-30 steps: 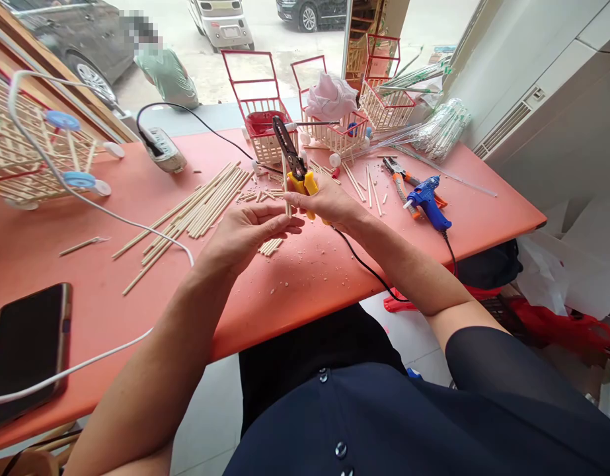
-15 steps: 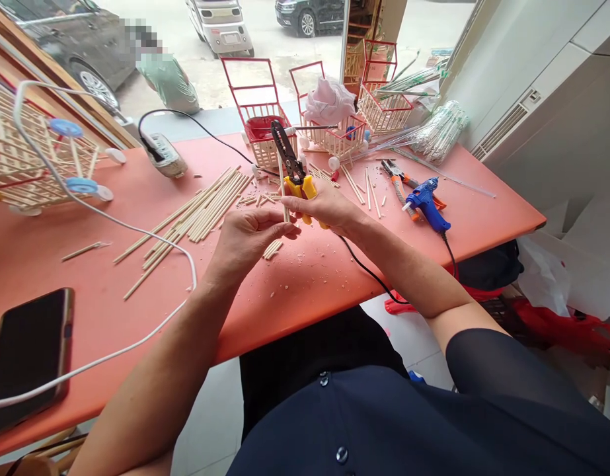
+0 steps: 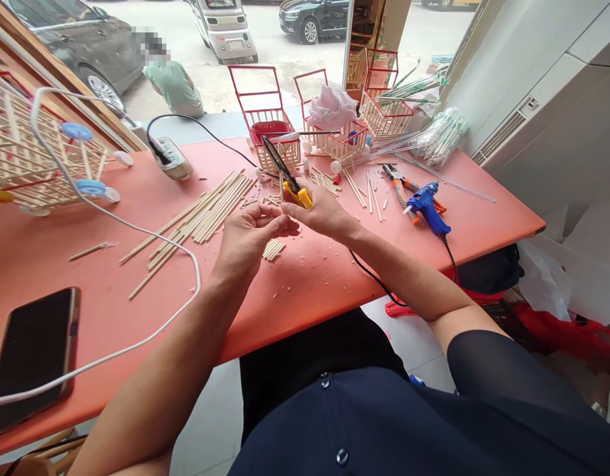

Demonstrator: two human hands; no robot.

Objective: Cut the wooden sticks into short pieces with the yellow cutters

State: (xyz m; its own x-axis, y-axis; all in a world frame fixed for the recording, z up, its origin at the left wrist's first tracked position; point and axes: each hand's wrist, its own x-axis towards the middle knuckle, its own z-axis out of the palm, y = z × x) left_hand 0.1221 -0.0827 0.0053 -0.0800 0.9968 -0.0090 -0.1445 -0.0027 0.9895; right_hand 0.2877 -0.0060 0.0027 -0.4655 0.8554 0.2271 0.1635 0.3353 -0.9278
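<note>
My right hand [image 3: 322,213] grips yellow-handled cutting pliers [image 3: 285,175], their black jaws pointing up and away over the orange table [image 3: 309,284]. My left hand [image 3: 248,235] is closed in a pinch on a thin wooden stick [image 3: 281,193], held upright beside the pliers' handles. The two hands touch at the fingertips. A small pile of short cut sticks [image 3: 273,249] lies just below them. A long spread of uncut sticks [image 3: 200,211] lies to the left.
A blue glue gun [image 3: 426,206] and orange pliers [image 3: 398,182] lie to the right. Several stick-built carts [image 3: 275,125] stand at the back; another cart [image 3: 32,155] stands far left. A phone [image 3: 32,354] with a white cable [image 3: 136,231] lies at the front left. A power strip [image 3: 170,157] sits behind.
Both hands have sunk a little toward the table. The pliers have tilted further left and lower. The stick now shows less above my fingers.
</note>
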